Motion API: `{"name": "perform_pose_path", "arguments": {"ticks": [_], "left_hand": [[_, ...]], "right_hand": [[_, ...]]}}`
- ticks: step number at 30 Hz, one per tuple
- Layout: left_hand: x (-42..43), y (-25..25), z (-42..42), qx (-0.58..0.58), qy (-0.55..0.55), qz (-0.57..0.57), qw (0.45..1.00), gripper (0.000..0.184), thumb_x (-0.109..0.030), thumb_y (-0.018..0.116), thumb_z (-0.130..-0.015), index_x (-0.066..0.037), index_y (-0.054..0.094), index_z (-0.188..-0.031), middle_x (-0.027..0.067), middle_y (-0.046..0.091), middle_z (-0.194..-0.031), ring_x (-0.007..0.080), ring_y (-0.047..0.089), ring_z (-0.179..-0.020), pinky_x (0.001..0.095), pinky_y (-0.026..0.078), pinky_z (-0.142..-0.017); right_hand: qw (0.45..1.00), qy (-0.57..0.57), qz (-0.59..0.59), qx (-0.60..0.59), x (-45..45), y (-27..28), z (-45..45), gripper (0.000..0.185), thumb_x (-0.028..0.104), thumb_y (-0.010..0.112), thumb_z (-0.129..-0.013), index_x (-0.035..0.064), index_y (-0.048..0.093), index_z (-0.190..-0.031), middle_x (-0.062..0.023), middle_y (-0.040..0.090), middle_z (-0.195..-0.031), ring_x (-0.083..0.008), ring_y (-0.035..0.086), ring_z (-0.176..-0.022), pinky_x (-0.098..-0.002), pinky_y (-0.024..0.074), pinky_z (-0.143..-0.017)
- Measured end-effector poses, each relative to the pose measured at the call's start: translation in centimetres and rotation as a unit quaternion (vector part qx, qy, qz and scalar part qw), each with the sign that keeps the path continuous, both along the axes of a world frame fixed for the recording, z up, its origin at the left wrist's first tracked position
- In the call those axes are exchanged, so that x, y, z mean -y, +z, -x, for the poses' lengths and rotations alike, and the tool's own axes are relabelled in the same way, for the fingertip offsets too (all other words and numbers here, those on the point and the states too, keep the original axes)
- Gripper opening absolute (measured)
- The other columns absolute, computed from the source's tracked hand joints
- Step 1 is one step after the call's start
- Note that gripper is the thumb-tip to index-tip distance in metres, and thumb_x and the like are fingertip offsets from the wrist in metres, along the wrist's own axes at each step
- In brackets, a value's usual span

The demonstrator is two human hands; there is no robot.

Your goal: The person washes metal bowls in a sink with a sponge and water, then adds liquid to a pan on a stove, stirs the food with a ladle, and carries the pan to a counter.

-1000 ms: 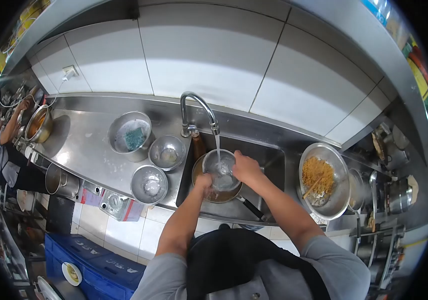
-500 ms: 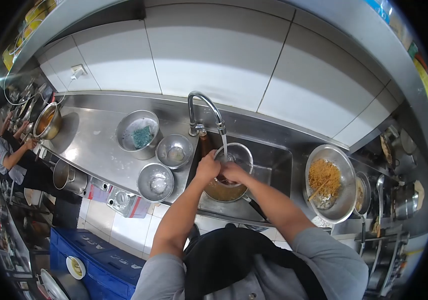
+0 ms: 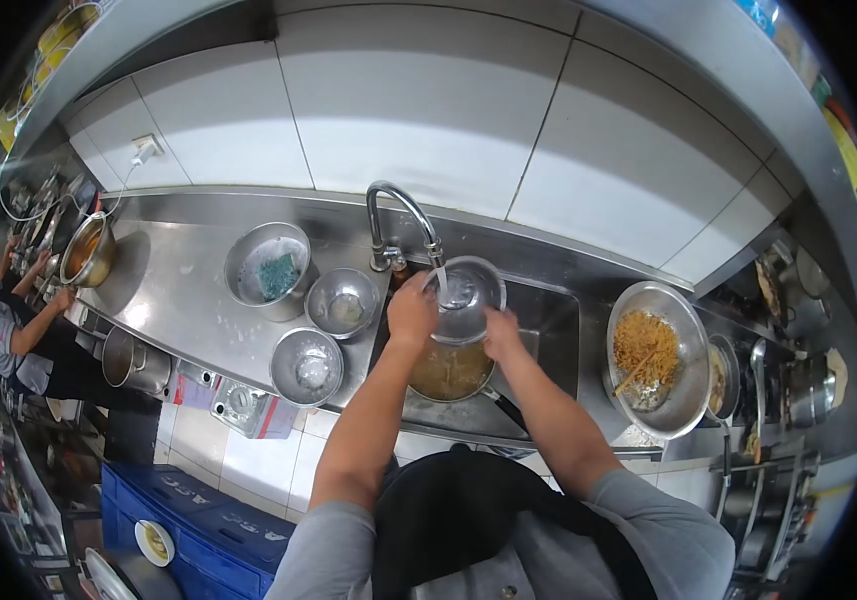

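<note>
Water runs from the curved faucet into a metal bowl over the sink. My left hand grips the bowl's left rim, its fingers wrapped over the edge. At the right rim is my right hand, closed on the bowl and slightly blurred. Below the bowl, a pan of cloudy brownish water sits in the sink, its dark handle pointing to the lower right. Two small metal bowls, one nearer the faucet and one nearer the counter edge, stand left of the sink.
A metal pot with a green scouring pad stands on the left counter. Right of the sink is a large basin of orange-brown food with sticks. A co-worker stands at far left. A blue crate is on the floor.
The bowl has been raised and tilted under the stream, uncovering the pan's water. My right hand has moved from inside the bowl to its right rim.
</note>
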State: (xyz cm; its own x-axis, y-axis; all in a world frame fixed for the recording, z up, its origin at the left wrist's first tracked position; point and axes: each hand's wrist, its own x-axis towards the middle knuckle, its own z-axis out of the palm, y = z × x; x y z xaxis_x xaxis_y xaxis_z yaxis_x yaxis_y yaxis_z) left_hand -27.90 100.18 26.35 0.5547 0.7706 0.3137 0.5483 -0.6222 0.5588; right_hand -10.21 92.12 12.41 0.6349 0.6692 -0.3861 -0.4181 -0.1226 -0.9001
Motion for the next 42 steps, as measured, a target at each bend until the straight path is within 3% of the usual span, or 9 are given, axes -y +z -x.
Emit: {"name": "perform_pose_path", "arguments": {"ticks": [3,7,9,11,16,23,33,37,42], "left_hand": [[2.4,-1.5,0.3,0.081,0.084,0.226,0.967,0.040,-0.018,0.055,-0.083,-0.002,0.057,-0.119,0.0232,0.067,-0.103,0.0436,0.062,-0.099,0.0521,0.049,-0.085],[2.9,-3.9,2.4,0.097,0.141,0.254,0.952,0.049,-0.010,0.053,-0.079,0.001,0.051,-0.126,0.0294,0.065,-0.101,0.0441,0.062,-0.101,0.0496,0.048,-0.090],[1.8,-3.8,4.5,0.083,0.089,0.259,0.958,0.054,-0.008,0.053,-0.077,-0.003,0.048,-0.130,0.0288,0.065,-0.104,0.0460,0.061,-0.101,0.0497,0.049,-0.089],[1.6,-2.1,5.6,-0.024,0.060,0.226,0.972,0.054,-0.009,0.054,-0.079,0.000,0.047,-0.132,0.0238,0.065,-0.109,0.0419,0.064,-0.098,0.0489,0.051,-0.086],[1.4,-1.0,2.6,-0.132,-0.041,0.082,0.987,0.035,-0.007,0.050,-0.083,-0.004,0.053,-0.118,0.0201,0.066,-0.106,0.0379,0.066,-0.093,0.0469,0.053,-0.078],[1.7,3.9,15.9,-0.041,0.108,-0.124,0.986,0.042,-0.007,0.061,-0.079,-0.005,0.055,-0.120,0.0194,0.063,-0.106,0.0378,0.060,-0.099,0.0475,0.050,-0.084],[3.0,-3.4,23.5,0.019,0.246,0.332,0.911,0.025,-0.013,0.059,-0.077,0.008,0.054,-0.088,0.0323,0.061,-0.088,0.0415,0.065,-0.088,0.0483,0.049,-0.074],[6.1,-9.9,12.5,0.073,0.134,0.140,0.978,0.027,-0.010,0.061,-0.073,0.009,0.053,-0.091,0.0324,0.060,-0.090,0.0457,0.062,-0.088,0.0471,0.048,-0.078],[2.0,-6.7,3.1,0.228,0.131,0.542,0.799,0.035,-0.002,0.051,-0.077,0.008,0.045,-0.110,0.0212,0.059,-0.101,0.0382,0.065,-0.083,0.0465,0.061,-0.051]], "right_hand": [[0.916,0.102,-0.022,-0.388,0.6,-2.1,3.5,0.022,0.023,0.063,-0.090,0.0059,0.060,-0.103,-0.0054,0.063,-0.080,-0.0202,0.059,-0.064,-0.0275,0.0504,-0.050],[0.921,0.149,0.045,-0.358,2.3,2.9,8.2,0.028,0.032,0.062,-0.090,0.0079,0.061,-0.105,-0.0052,0.065,-0.081,-0.0227,0.062,-0.067,-0.0323,0.0546,-0.052],[0.942,0.249,0.223,0.017,1.6,3.6,4.5,0.024,0.031,0.055,-0.095,0.0102,0.061,-0.104,-0.0107,0.068,-0.101,-0.0267,0.068,-0.085,-0.0393,0.0574,-0.069],[0.620,0.451,0.298,0.569,-1.4,13.1,1.5,0.033,0.034,0.065,-0.085,0.0089,0.061,-0.107,-0.0113,0.067,-0.102,-0.0338,0.067,-0.088,-0.0457,0.0550,-0.075],[0.469,0.450,0.053,0.758,-4.6,16.9,4.5,0.029,0.015,0.066,-0.077,0.0058,0.060,-0.104,-0.0158,0.067,-0.095,-0.0370,0.066,-0.088,-0.0473,0.0535,-0.075],[0.780,0.253,0.092,0.565,-2.3,13.5,5.2,0.020,0.011,0.061,-0.081,0.0058,0.051,-0.098,-0.0202,0.065,-0.097,-0.0407,0.062,-0.094,-0.0515,0.0481,-0.080],[0.683,0.252,0.244,0.641,5.3,11.5,0.4,0.014,0.018,0.061,-0.078,0.0054,0.059,-0.082,-0.0186,0.065,-0.083,-0.0400,0.063,-0.087,-0.0508,0.0490,-0.075],[0.729,0.148,0.280,0.607,8.6,11.5,-2.5,0.014,0.019,0.060,-0.077,0.0047,0.059,-0.078,-0.0186,0.065,-0.083,-0.0398,0.063,-0.086,-0.0509,0.0487,-0.075],[0.766,0.100,0.309,0.555,11.8,11.1,-4.1,0.014,0.016,0.060,-0.077,0.0030,0.055,-0.075,-0.0207,0.062,-0.078,-0.0413,0.062,-0.081,-0.0498,0.0474,-0.072]]}}
